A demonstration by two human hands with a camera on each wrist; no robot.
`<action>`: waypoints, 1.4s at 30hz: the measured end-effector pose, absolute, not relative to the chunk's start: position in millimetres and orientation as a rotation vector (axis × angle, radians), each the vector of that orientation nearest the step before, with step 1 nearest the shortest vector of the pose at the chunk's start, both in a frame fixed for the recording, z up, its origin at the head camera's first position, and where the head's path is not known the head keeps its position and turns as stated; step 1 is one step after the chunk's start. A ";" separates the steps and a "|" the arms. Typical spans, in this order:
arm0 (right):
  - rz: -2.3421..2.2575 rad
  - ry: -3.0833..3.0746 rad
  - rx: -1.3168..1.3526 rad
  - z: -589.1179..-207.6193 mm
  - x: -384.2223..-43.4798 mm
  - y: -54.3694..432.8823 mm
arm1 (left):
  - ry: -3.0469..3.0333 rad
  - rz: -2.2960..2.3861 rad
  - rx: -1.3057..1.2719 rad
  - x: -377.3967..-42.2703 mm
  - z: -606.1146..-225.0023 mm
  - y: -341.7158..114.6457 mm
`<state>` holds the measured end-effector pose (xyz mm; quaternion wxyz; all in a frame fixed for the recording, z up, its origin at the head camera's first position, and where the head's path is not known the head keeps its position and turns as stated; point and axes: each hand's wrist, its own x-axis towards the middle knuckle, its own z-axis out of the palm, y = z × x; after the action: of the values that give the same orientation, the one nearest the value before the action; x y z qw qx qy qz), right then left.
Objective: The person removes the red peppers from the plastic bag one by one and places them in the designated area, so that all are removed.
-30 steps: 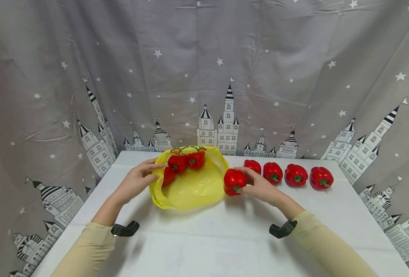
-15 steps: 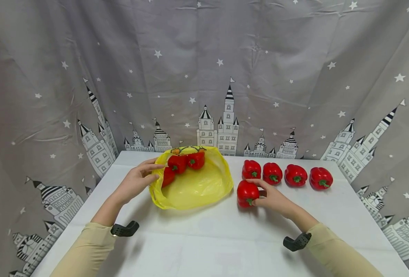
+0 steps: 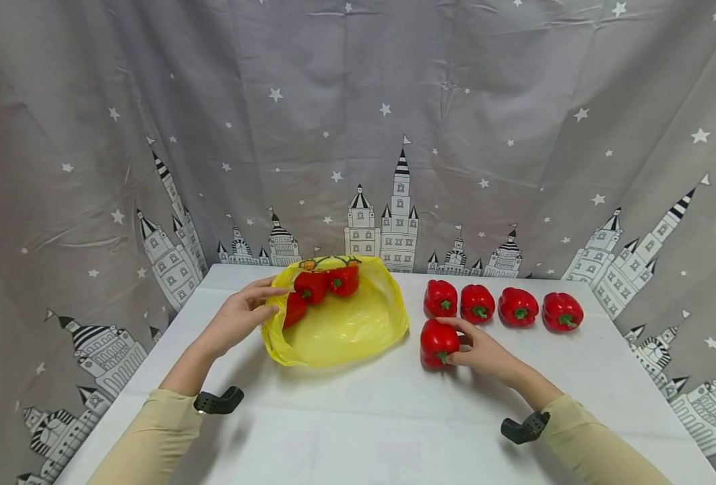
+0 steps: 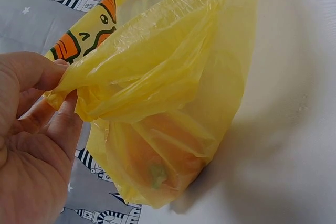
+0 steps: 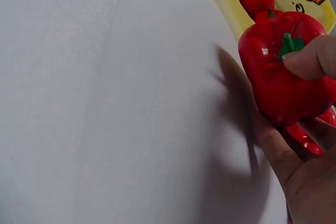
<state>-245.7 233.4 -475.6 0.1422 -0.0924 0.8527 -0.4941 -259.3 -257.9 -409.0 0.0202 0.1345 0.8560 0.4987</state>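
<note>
My left hand [image 3: 240, 318] pinches the left rim of a yellow plastic bag [image 3: 345, 337], thumb and fingers gathering the film in the left wrist view. The bag lies on its side with its mouth spread wide. Inside, red bell peppers [image 3: 310, 287] rest toward the back left; one shows faintly through the film [image 4: 157, 166] in the left wrist view. To the right of the bag, my right hand [image 3: 485, 351] holds another red bell pepper [image 3: 438, 342], its thumb beside the green stem [image 5: 290, 45] and fingers on the far side.
Several red bell peppers [image 3: 519, 307] stand in a row at the back right of the white table [image 3: 358, 431]. Behind the table hangs a grey curtain [image 3: 333, 121] printed with castles and stars. Black wrist cameras [image 3: 219, 401] sit on both wrists.
My right hand has moved right and toward me with the bell pepper, away from the bag's mouth. The bag's right rim has spread slightly outward. My left hand has stayed in place.
</note>
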 end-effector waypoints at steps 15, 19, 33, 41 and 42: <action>-1.434 2.459 -0.253 -479.0 -244.0 238.0 | 2.673 1.528 0.412 -259.2 -408.3 -257.2; -1.431 2.456 -0.247 -478.5 -243.3 238.3 | 2.668 1.535 0.415 -259.2 -408.5 -257.4; -1.426 2.443 -0.272 -477.7 -240.6 238.1 | 2.643 1.555 0.436 -259.2 -410.8 -258.1; -1.448 2.432 -0.277 -480.0 -242.0 241.1 | 2.627 1.567 0.420 -259.2 -411.2 -258.3; -1.447 2.433 -0.280 -480.1 -241.9 241.2 | 2.626 1.569 0.419 -259.4 -411.4 -258.4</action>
<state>-241.9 241.2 -480.1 0.1482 -0.0972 0.8459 -0.5030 -259.4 -258.4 -411.4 0.0270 0.1356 0.8502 0.5080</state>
